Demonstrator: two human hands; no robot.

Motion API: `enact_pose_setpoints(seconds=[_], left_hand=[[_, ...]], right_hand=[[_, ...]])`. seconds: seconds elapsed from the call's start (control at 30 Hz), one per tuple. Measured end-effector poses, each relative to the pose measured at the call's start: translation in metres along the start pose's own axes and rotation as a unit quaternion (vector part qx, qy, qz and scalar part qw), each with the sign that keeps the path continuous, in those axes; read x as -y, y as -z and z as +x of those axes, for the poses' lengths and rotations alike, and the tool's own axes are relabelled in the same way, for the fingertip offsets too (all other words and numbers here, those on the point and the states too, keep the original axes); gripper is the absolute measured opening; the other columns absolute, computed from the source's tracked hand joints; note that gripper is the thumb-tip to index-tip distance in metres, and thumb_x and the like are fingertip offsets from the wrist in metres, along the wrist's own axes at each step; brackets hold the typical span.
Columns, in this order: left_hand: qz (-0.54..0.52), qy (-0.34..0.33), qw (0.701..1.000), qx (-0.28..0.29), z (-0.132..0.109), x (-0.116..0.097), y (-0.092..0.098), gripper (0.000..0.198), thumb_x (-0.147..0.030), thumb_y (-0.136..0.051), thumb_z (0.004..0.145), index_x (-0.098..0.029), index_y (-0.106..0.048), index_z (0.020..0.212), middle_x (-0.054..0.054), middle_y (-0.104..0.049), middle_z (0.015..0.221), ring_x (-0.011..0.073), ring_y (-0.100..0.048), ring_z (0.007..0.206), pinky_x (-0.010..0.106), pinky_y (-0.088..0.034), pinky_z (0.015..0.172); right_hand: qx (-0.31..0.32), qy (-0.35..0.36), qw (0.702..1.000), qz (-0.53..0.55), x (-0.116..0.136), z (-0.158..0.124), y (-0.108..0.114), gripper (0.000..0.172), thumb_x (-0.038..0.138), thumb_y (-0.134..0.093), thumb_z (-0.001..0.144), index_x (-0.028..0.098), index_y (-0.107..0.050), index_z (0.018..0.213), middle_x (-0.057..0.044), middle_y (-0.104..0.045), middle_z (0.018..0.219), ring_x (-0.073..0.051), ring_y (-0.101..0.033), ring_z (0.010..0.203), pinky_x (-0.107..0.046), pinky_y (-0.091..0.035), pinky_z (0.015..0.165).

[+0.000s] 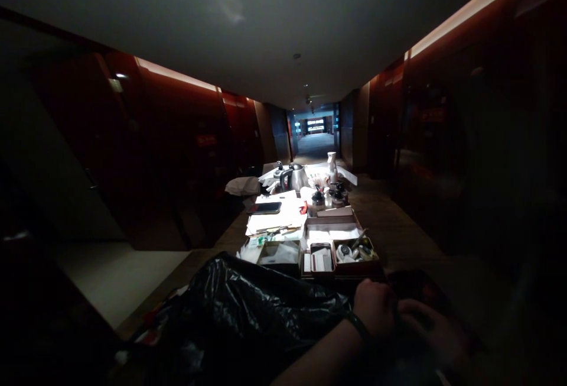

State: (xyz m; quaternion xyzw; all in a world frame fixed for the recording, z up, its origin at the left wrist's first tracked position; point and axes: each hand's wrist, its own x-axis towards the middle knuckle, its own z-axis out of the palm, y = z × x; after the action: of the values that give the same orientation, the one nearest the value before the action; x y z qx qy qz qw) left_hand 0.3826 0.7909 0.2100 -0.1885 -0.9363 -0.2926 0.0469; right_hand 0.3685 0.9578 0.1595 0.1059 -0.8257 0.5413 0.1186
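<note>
Black bin bag [261, 309] sits low in front, both hands [376, 309] [432, 327] at its right edge (too dark to tell the fingers' state). Blind fumbling could tear it.

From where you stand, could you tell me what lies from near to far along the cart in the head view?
Hands → black bag → compartment trays → papers with phone → kettle → spray bottle.
</note>
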Motion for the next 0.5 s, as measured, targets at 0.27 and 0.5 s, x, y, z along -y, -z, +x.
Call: enact_pose_setpoints(seconds=[0.27, 0.5], left_hand=[[0.027, 0.024, 0.999, 0.017, 0.005, 0.013, 0.004, 0.037, -0.032, -0.046, 0.082, -0.016, -0.069, 0.105, 0.017, -0.071, 0.105, 0.0357, -0.067, 0.098, 0.047, -0.056, 0.083], [0.121, -0.059, 0.989, 0.055, 0.014, 0.009, 0.028, 0.033, -0.031, -0.044, 0.086, -0.016, -0.067, 0.104, 0.012, -0.064, 0.108, 0.0292, -0.066, 0.089, 0.04, -0.056, 0.07]], right_hand=[[-0.059, 0.17, 0.967, -0.18, -0.016, 0.023, -0.028, 0.028, 0.04, -0.042, 0.074, 0.023, -0.063, 0.082, -0.012, -0.068, 0.088, -0.025, -0.067, 0.078, -0.037, -0.056, 0.069], [0.061, 0.144, 0.959, -0.237, -0.005, 0.017, -0.003, 0.032, 0.039, -0.038, 0.089, 0.021, -0.064, 0.085, -0.009, -0.069, 0.089, -0.021, -0.064, 0.08, -0.032, -0.046, 0.071]])
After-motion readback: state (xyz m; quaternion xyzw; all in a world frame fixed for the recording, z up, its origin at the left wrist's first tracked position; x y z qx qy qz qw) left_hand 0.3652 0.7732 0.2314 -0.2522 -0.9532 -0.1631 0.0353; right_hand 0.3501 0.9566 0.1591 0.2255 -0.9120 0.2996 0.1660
